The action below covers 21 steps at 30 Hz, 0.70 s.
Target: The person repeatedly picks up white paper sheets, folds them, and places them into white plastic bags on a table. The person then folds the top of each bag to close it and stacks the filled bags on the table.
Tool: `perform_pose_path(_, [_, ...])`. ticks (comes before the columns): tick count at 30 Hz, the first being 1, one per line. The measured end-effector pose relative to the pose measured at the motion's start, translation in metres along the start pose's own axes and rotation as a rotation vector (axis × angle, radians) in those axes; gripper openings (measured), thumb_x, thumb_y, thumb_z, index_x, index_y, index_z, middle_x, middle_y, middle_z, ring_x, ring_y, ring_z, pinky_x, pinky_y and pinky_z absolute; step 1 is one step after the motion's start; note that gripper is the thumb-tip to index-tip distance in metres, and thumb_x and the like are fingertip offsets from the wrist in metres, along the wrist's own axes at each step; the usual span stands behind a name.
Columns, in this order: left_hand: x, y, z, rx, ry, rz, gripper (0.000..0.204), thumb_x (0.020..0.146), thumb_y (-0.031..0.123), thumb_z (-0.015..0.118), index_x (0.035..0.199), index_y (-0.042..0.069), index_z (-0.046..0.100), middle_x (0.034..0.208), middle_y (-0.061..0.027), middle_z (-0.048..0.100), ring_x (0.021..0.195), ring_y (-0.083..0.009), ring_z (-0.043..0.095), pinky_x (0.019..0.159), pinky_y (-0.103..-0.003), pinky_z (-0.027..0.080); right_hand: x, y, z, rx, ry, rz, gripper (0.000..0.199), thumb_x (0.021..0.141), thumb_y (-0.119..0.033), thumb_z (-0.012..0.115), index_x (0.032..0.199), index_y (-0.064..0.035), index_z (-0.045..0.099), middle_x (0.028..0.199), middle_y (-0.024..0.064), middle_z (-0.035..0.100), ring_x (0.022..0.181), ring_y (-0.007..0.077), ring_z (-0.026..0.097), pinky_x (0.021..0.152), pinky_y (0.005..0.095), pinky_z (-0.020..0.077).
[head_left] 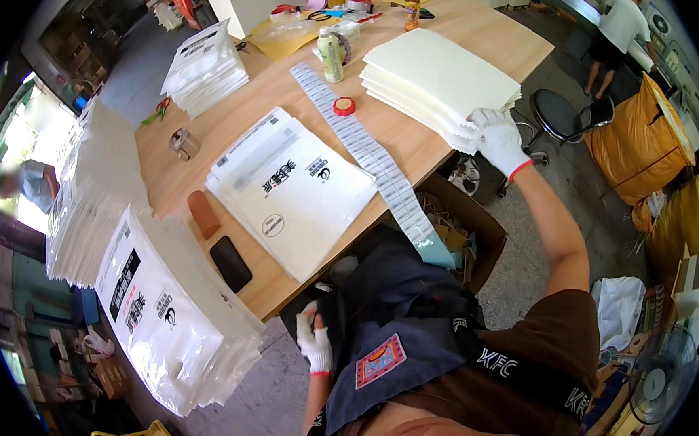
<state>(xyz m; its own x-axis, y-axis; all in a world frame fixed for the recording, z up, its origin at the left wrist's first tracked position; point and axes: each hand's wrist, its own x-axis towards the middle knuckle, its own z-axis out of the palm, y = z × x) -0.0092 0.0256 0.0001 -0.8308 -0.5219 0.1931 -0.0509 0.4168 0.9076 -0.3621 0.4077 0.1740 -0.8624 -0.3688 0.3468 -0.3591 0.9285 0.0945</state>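
My right hand [500,143], in a white knitted glove with a red cuff, is closed at the near right corner of a stack of white foam-like sheets [440,74]. Its fingertips lie on the top; the thumb is hard to see. My left hand [315,341], in a similar glove with bare fingertips, hangs beside my dark apron [405,343] below the table edge. Its fingers are loosely bent and apart, with nothing visible in them. A pile of printed white bags [303,182] lies flat in front of me. Beside it runs a long strip of labels [355,137], hanging over the edge.
On the wooden table [492,37] are a red round tape or cap [343,106], a green bottle [329,54], a phone [230,263], a brown case [202,214] and a metal cup [184,143]. Tall bag stacks [157,310] stand left. An open carton [490,236] sits below; a stool [558,115] is right.
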Motion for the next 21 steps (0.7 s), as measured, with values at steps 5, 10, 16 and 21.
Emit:
perform_pose_path(5, [0.086, 0.068, 0.069, -0.144, -0.302, -0.013, 0.018, 0.09, 0.016, 0.056, 0.103, 0.003, 0.061, 0.094, -0.0091, 0.063, 0.08, -0.014, 0.06, 0.066, -0.027, 0.048, 0.016, 0.068, 0.039, 0.125, 0.04, -0.237, 0.023, 0.081, -0.02, 0.058, 0.103, -0.0157, 0.061, 0.1, 0.0041, 0.063, 0.096, 0.0233, 0.06, 0.084, 0.0359, 0.0459])
perform_pose_path(10, [0.146, 0.145, 0.167, -0.634, -0.709, -0.134, 0.041, 0.094, 0.028, 0.055, 0.122, -0.002, 0.05, 0.118, -0.0105, 0.057, 0.106, -0.0153, 0.055, 0.089, -0.027, 0.044, 0.029, 0.08, 0.03, 0.076, 0.099, -0.263, 0.019, 0.087, -0.027, 0.051, 0.097, -0.0165, 0.064, 0.088, 0.0044, 0.064, 0.086, 0.0208, 0.06, 0.078, 0.034, 0.0467])
perform_pose_path(16, [0.185, 0.197, 0.25, -1.237, -0.866, -0.78, 0.045, 0.091, 0.028, 0.056, 0.123, -0.003, 0.047, 0.11, -0.0133, 0.058, 0.094, -0.0215, 0.059, 0.081, -0.034, 0.049, -0.041, -0.034, -0.048, 0.128, 0.258, -0.622, 0.024, 0.078, -0.031, 0.064, 0.093, -0.012, 0.062, 0.075, 0.0013, 0.056, 0.071, 0.0256, 0.055, 0.065, 0.038, 0.0447])
perform_pose_path(21, [0.181, 0.195, 0.205, -0.668, -0.771, -0.638, 0.029, 0.086, 0.012, 0.055, 0.11, -0.005, 0.054, 0.1, -0.0133, 0.062, 0.086, -0.0217, 0.062, 0.073, -0.032, 0.051, -0.07, -0.006, -0.05, 0.718, 0.038, -0.221, 0.038, 0.084, -0.022, 0.062, 0.12, -0.0103, 0.058, 0.114, 0.0103, 0.06, 0.105, 0.0209, 0.058, 0.092, 0.0312, 0.0441])
